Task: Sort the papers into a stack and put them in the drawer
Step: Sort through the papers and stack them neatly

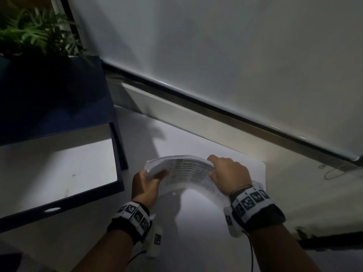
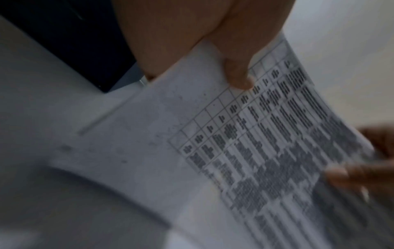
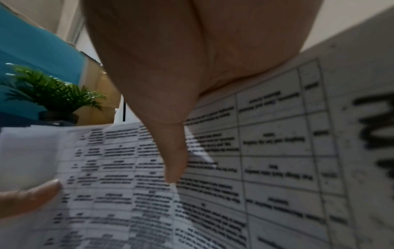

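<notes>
Right, up close both hands have the papers, a sheaf printed with tables, bowed upward into an arch above the white surface. The left hand has its grip closed on the left edge, thumb on top; the right hand has its grip curled round the right edge. Just left sits the open drawer, pale inside, dark blue frame. Farther back, a green plant tops the cabinet.

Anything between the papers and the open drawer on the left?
Nothing visible. Both hands, left hand and right hand, hold the papers bowed above the desk; the drawer lies open, its visible floor bare.
</notes>
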